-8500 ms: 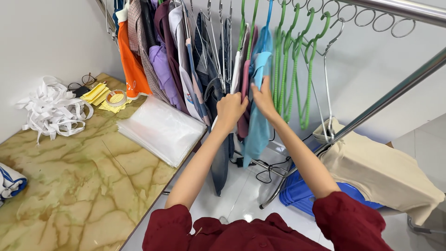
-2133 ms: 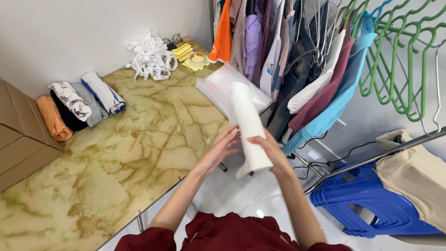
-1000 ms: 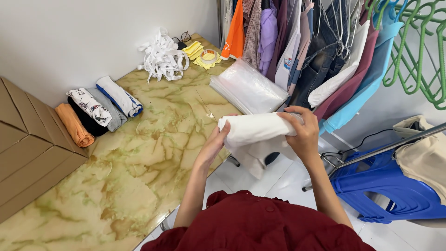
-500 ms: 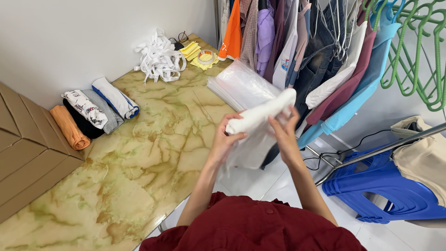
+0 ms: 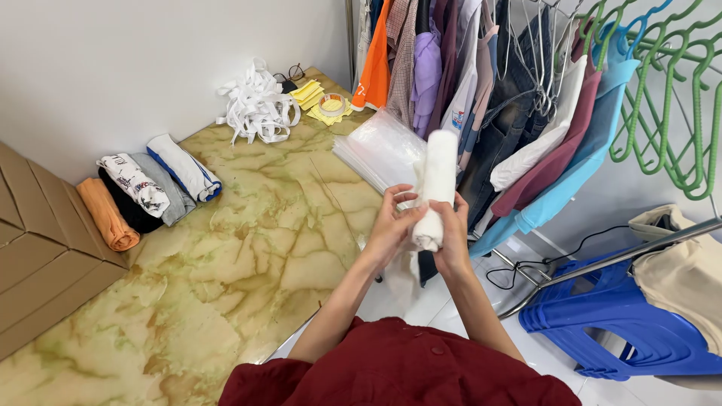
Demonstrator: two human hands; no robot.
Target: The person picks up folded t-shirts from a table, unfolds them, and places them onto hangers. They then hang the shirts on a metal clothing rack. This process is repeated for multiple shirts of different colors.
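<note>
Two hands grip white rolled garment (image 5: 435, 180) | left hand (image 5: 394, 225), right hand (image 5: 452, 237) at lower end | axis upright

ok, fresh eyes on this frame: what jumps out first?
The white rolled garment, held upright in mid-air by the left hand and right hand past the table's edge. Next, the row of rolled clothes lying on the marble-patterned table by the wall. Then the crowded clothes rack and green hangers at upper right.
</note>
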